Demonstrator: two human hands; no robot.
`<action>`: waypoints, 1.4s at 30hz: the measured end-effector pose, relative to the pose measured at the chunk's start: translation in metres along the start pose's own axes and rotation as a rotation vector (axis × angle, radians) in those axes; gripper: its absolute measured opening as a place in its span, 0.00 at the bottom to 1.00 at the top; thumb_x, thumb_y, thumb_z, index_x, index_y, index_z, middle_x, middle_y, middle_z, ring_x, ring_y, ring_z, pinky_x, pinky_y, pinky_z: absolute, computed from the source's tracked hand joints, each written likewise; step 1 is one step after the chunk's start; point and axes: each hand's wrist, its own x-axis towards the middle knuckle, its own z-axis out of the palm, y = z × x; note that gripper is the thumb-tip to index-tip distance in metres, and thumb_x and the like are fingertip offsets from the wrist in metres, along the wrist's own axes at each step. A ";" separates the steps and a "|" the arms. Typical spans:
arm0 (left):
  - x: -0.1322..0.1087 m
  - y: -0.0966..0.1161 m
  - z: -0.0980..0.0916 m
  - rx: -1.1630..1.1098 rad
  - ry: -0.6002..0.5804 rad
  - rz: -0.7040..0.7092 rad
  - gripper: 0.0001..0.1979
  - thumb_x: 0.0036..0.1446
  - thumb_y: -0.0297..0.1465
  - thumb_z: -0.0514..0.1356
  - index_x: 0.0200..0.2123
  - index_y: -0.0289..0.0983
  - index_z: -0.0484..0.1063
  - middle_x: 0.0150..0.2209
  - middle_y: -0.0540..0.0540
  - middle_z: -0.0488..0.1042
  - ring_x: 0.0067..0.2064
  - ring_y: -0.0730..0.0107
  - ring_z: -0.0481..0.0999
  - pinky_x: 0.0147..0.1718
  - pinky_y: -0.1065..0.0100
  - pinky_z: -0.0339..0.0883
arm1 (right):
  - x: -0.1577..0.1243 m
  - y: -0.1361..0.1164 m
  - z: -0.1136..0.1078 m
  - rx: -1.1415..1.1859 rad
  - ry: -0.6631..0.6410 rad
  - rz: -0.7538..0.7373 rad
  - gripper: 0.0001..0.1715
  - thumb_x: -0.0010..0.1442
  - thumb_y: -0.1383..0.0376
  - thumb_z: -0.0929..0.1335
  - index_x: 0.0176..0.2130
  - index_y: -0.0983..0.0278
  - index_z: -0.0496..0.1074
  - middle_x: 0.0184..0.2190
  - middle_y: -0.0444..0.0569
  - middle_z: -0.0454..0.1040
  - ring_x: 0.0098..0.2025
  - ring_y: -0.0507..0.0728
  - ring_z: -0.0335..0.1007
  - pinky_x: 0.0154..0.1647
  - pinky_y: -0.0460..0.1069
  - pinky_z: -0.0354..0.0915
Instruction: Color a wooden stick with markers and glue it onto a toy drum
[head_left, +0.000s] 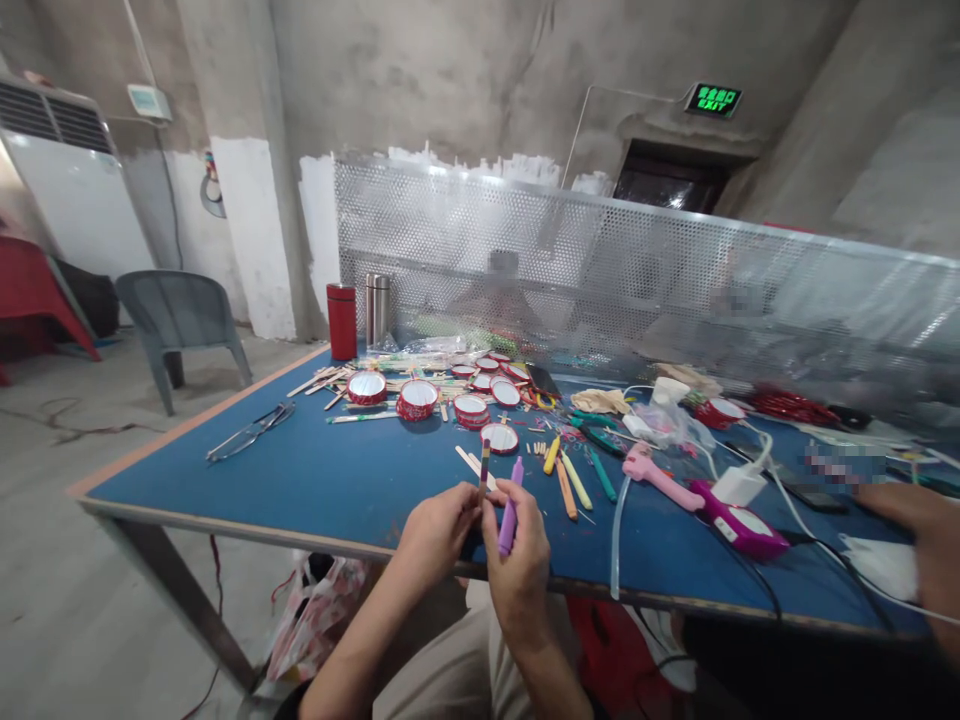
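Note:
My left hand (442,525) is closed at the near table edge and pinches a small craft stick (485,462) upright, with dark purple and brown on its upper part. Beside it my right hand (523,545) is closed around a purple marker (510,512), its pointed end up. The hands touch or nearly touch. Just beyond lie pale craft sticks (471,463) and a small round drum-like piece (499,438) with a white top and red rim. To the right lie an orange marker (566,488), a pale yellow one (576,478) and a green one (602,475).
A pink glue gun (664,480) and a magenta device (739,522) with cables lie right; another person's hand (911,510) is there. Red-sided round pieces (417,400), glasses (251,432) and a red tumbler (342,322) stand or lie leftward. A perforated metal screen (450,230) borders the back.

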 end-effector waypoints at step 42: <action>0.013 -0.013 -0.015 -0.192 -0.126 0.065 0.12 0.57 0.34 0.51 0.25 0.37 0.68 0.25 0.52 0.74 0.24 0.76 0.69 0.26 0.76 0.58 | 0.013 -0.005 -0.001 0.324 0.142 0.223 0.13 0.64 0.60 0.61 0.43 0.64 0.67 0.35 0.48 0.71 0.35 0.53 0.68 0.37 0.48 0.66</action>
